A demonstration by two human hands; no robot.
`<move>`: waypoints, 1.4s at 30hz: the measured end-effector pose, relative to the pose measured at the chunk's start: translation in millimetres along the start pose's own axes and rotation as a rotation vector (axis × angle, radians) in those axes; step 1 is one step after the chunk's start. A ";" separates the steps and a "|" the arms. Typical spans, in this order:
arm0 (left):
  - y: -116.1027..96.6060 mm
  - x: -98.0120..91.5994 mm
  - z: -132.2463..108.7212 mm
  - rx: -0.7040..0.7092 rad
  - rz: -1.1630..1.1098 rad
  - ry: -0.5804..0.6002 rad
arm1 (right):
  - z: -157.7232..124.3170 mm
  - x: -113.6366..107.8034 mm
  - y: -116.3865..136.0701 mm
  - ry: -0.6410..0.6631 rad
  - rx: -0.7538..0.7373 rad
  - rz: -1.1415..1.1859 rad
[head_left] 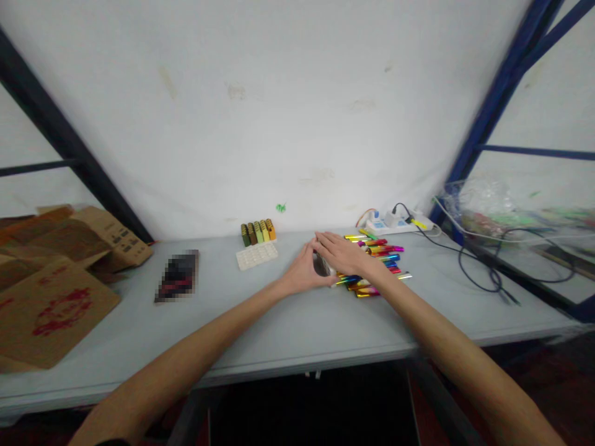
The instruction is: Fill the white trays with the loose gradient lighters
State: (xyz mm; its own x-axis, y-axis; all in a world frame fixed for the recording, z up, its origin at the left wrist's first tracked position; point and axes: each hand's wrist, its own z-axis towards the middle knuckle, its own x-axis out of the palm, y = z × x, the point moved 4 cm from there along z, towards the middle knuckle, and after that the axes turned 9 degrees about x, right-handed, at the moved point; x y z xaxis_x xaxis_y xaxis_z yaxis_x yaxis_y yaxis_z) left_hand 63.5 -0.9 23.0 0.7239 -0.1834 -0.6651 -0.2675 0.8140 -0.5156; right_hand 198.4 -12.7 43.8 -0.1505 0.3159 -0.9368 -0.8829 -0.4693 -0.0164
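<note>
My left hand (304, 272) is curved around a dark, round-looking object (321, 265) with a pale edge, near the middle of the table. Over its far side lies my right hand (341, 253), palm down, fingers together and reaching to the left fingertips. The hands hide much of the object. Right beside them is a loose pile of shiny coloured tubes (367, 291), partly under my right wrist. To the left sit a white gridded tray (257, 255) and, behind it, rows of small green, yellow and orange cylinders (258, 231).
Cardboard boxes (69, 310) fill the table's left end, with a blurred dark item (179, 275) beside them. At the back right are a white power strip (395, 223) and black cables (481, 288). Blue metal posts (488, 118) and clear plastic wrap (483, 201) stand farther right.
</note>
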 end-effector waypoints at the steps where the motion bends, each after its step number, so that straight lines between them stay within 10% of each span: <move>1: 1.0 1.4 -1.0 -0.002 -0.012 -0.012 | 0.3 4.2 -2.6 0.011 -0.022 -0.036; 29: 2.4 2.9 -7.7 -0.112 0.004 0.032 | -2.9 6.6 -39.4 -0.008 -0.081 -0.031; 42: 4.6 0.8 -11.7 -0.127 0.007 0.038 | -6.1 6.6 -66.3 0.079 0.209 0.336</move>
State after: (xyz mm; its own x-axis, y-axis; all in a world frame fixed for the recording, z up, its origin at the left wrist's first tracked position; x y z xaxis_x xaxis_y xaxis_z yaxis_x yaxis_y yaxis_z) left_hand 55.3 -3.8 13.7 0.6977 -0.2005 -0.6878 -0.3529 0.7393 -0.5735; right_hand 258.7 15.5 36.6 -0.4191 0.1053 -0.9018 -0.8628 -0.3554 0.3595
